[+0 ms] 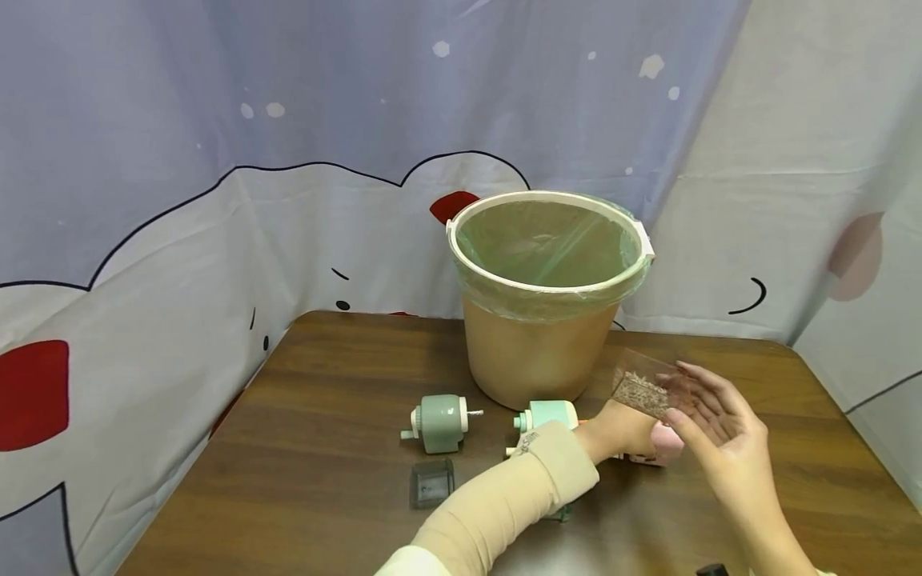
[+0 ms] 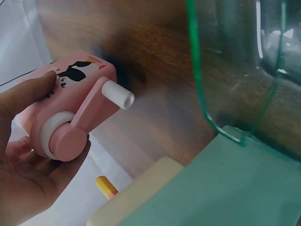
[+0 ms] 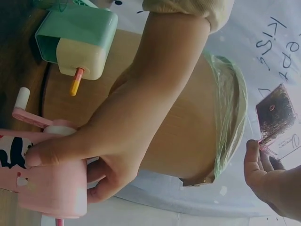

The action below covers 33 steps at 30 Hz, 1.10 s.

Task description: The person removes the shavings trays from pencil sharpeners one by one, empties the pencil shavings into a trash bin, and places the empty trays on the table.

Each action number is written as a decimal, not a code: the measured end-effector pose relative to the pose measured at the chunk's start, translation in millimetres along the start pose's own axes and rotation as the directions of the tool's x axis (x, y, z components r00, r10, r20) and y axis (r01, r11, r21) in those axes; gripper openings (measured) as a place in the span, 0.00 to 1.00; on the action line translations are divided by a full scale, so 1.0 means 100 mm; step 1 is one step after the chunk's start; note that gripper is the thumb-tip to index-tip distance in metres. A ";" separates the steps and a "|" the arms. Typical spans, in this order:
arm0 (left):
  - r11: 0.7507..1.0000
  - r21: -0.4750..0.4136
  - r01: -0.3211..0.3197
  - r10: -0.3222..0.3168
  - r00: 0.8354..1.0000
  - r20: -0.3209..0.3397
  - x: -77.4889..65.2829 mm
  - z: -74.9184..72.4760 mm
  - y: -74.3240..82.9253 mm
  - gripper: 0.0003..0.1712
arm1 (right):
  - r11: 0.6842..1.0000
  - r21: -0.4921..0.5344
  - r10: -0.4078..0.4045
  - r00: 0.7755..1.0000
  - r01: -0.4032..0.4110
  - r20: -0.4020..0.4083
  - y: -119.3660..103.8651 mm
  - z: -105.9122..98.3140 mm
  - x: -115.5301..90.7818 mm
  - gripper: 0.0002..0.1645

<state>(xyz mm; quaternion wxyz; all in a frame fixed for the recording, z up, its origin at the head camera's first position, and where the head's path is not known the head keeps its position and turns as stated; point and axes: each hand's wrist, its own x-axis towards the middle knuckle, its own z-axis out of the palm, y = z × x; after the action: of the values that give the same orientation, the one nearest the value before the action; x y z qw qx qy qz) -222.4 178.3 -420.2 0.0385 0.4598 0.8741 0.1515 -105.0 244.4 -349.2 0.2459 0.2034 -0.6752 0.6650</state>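
My left hand (image 2: 28,183) grips a pink crank pencil sharpener (image 2: 70,113), thumb over its printed cartoon side and fingers beneath. Its crank arm and white knob stick out. In the head view the sharpener is partly hidden behind that hand (image 1: 627,428). To its right, my right hand (image 1: 727,432) pinches a clear shavings drawer (image 1: 641,394) with brown pencil shavings inside. In the right wrist view, the same drawer (image 3: 277,117) is tilted between thumb and fingers of the right hand (image 3: 275,188). The drawer is apart from the sharpener.
A tan bucket (image 1: 536,344) with a green liner bag stands at the back. Before it, a teal sharpener (image 1: 553,414) holds an orange-tipped pencil (image 3: 76,82). Left of them lie a grey-green sharpener (image 1: 441,424) and a dark drawer (image 1: 432,483). A green-edged clear drawer (image 2: 202,94) is close by.
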 end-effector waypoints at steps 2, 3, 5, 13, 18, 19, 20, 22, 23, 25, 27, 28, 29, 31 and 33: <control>0.998 0.064 0.027 -0.028 1.000 0.009 0.02 0.00 0.02 0.07 | 1.000 0.001 0.000 1.000 0.000 -0.003 0.00 0.00 0.00 0.31; 0.993 0.108 0.049 -0.050 0.999 0.010 0.03 0.01 0.03 0.11 | 1.000 0.006 -0.001 1.000 0.001 -0.004 0.00 0.00 0.00 0.31; 0.982 0.173 0.072 -0.075 0.997 0.013 0.04 0.01 0.05 0.18 | 1.000 0.015 -0.001 1.000 0.001 -0.006 -0.01 0.00 -0.01 0.31; 0.983 0.180 0.042 -0.041 0.999 -0.007 0.07 0.05 0.04 0.15 | 0.999 0.046 -0.012 1.000 0.012 0.004 -0.01 0.01 0.00 0.31; 0.988 0.138 0.076 -0.075 0.997 -0.008 0.08 0.09 0.01 0.18 | 0.999 0.033 -0.001 1.000 0.001 -0.007 -0.03 0.02 0.02 0.31; 0.987 0.126 0.095 -0.095 0.995 -0.005 0.08 0.10 0.02 0.16 | 1.000 0.025 0.003 1.000 -0.003 -0.009 -0.03 0.03 0.02 0.30; 0.987 0.120 0.107 -0.107 0.994 -0.007 0.08 0.11 0.03 0.15 | 1.000 0.012 0.014 1.000 -0.014 -0.017 -0.04 0.03 0.02 0.30; 0.978 0.162 0.130 -0.130 0.991 -0.011 0.07 0.11 0.05 0.18 | 0.999 -0.010 0.032 0.999 -0.032 -0.027 -0.04 0.03 0.01 0.29; 0.975 0.179 0.133 -0.132 0.991 -0.014 0.06 0.10 0.06 0.18 | 0.999 -0.022 0.037 0.999 -0.038 -0.029 -0.05 0.02 0.01 0.29; 0.969 0.216 0.118 -0.116 0.993 -0.025 0.03 0.07 0.08 0.17 | 0.999 -0.031 0.036 0.999 -0.037 -0.029 -0.04 0.02 0.02 0.29; 0.970 0.230 0.084 -0.080 0.996 -0.026 0.02 0.01 0.08 0.14 | 0.999 -0.027 0.022 0.999 -0.023 -0.028 -0.04 0.02 0.03 0.28; 0.972 0.225 0.068 -0.062 0.997 -0.035 0.02 -0.02 0.08 0.11 | 1.000 -0.021 0.009 1.000 -0.010 -0.024 -0.04 0.02 0.05 0.28; 0.969 0.244 0.051 -0.040 0.998 -0.050 0.03 -0.06 0.08 0.09 | 1.000 -0.012 0.001 1.000 -0.001 -0.031 -0.04 0.02 0.07 0.28; 0.953 0.301 0.013 0.004 0.998 -0.056 0.03 -0.16 0.07 0.07 | 1.000 -0.001 -0.006 0.999 0.006 -0.054 -0.04 0.03 0.10 0.27; 0.951 0.309 -0.010 0.036 0.996 -0.079 0.01 -0.28 0.07 0.08 | 1.000 0.004 -0.008 0.997 0.008 -0.078 -0.06 0.05 0.14 0.26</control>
<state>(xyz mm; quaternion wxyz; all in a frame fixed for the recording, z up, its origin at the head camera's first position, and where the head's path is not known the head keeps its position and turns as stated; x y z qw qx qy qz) -223.1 176.0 -391.2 -0.0720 0.4636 0.8825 0.0326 -112.7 240.2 -336.3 0.2744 0.1803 -0.6628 0.6729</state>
